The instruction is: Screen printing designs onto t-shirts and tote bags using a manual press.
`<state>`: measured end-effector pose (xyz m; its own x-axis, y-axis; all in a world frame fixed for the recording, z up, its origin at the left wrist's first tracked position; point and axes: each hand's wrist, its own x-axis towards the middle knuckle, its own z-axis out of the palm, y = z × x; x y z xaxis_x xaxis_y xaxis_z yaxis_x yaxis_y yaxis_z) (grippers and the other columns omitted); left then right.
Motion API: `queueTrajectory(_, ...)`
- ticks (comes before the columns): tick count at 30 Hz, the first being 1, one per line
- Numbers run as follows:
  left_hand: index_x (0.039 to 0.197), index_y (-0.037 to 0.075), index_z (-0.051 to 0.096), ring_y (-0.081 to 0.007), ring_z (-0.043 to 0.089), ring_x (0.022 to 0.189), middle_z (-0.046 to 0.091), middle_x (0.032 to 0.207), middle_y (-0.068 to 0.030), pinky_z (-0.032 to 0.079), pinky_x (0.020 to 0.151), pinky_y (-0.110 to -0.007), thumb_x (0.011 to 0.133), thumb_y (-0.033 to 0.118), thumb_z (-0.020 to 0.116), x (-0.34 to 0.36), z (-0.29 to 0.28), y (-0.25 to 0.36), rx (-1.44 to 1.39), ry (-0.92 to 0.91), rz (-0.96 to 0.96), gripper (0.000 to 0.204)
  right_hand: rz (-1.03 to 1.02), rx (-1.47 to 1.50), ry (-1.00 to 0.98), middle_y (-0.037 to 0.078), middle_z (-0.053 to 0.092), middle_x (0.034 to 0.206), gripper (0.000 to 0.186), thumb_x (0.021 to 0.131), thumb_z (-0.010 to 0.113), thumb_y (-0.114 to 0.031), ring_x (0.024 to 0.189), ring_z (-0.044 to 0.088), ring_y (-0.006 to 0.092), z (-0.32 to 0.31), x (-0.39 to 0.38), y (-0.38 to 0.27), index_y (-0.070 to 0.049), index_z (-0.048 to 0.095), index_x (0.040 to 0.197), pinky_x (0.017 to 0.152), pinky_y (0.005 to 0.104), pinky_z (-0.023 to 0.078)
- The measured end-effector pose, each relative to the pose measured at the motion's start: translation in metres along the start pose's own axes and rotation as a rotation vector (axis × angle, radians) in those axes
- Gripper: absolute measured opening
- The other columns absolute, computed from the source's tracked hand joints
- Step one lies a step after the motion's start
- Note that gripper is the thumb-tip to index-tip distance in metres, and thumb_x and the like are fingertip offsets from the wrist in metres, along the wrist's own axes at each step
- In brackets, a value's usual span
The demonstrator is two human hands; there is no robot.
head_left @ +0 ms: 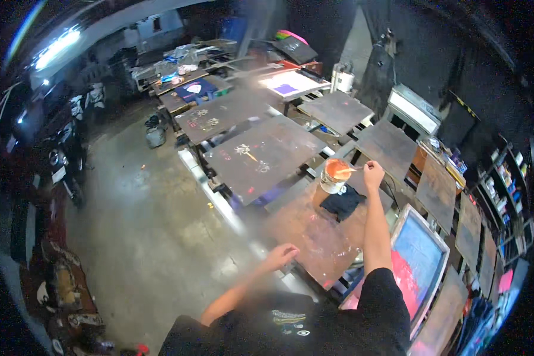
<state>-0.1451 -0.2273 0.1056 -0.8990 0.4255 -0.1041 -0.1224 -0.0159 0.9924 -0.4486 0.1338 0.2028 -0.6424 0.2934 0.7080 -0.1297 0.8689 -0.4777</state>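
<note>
Fingers (372, 170) hold spatula (351, 171) (level) pointing left into tub (334, 176).

A round tub (334, 176) of orange-red ink is seen standing upright and open on the far end of a stained brown tabletop (314, 234). Its sides are pale and smeared. A thin stick (351, 170) is held by its near end, its other end lying over the ink surface, roughly level. A crumpled black cloth (342, 202) is found lying flat on the tabletop, just beside the tub on its near side, apparently touching its base.
</note>
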Motion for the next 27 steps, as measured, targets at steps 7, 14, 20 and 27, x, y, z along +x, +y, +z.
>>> queueTrajectory(7, 0.112, 0.002, 0.064, -0.0130, 0.063, 0.085, 0.068, 0.102, -0.0060, 0.053, 0.076, -0.030, 0.097, 0.029, 0.056, 0.028, 0.015, -0.022, 0.058, -0.067, 0.098, 0.031, 0.616, 0.778, -0.270, 0.005, 0.066, 0.073, 0.018, 0.090, 0.067, -0.020, 0.063, 0.063, 0.0168, -0.038, -0.004, 0.038, -0.002, 0.066, 0.086, 0.057, 0.0305, 0.050)
queueTrajectory(14, 0.110, 0.004, 0.063, -0.0142, 0.061, 0.084, 0.065, 0.094, -0.0059, 0.049, 0.079, -0.031, 0.098, 0.031, 0.052, 0.035, 0.066, 0.015, 0.213, -0.176, 0.078, 0.032, 1.030, 1.334, -0.338, 0.002, 0.057, 0.071, 0.021, 0.085, 0.075, -0.023, 0.068, 0.055, 0.0169, -0.138, -0.043, 0.035, -0.008, 0.061, 0.080, 0.065, 0.0327, 0.048)
queueTrajectory(20, 0.106, -0.001, 0.065, -0.0101, 0.061, 0.077, 0.067, 0.089, -0.0033, 0.051, 0.068, -0.025, 0.094, 0.011, 0.056, 0.058, 0.140, -0.008, 0.034, -0.195, 0.079, 0.019, 1.246, 1.474, -0.152, 0.002, 0.054, 0.066, 0.026, 0.089, 0.071, -0.026, 0.064, 0.052, 0.0162, -0.232, -0.103, 0.062, -0.008, 0.058, 0.075, 0.063, 0.0324, 0.047)
queueTrajectory(27, 0.098, 0.004, 0.063, -0.0055, 0.054, 0.069, 0.063, 0.085, -0.0004, 0.044, 0.061, -0.020, 0.097, 0.013, 0.055, 0.069, 0.231, -0.065, 0.051, -0.189, 0.064, 0.013, 1.392, 1.545, 0.049, 0.002, 0.054, 0.066, 0.026, 0.091, 0.068, -0.026, 0.062, 0.052, 0.0166, -0.363, -0.187, 0.093, -0.009, 0.056, 0.075, 0.063, 0.0324, 0.048)
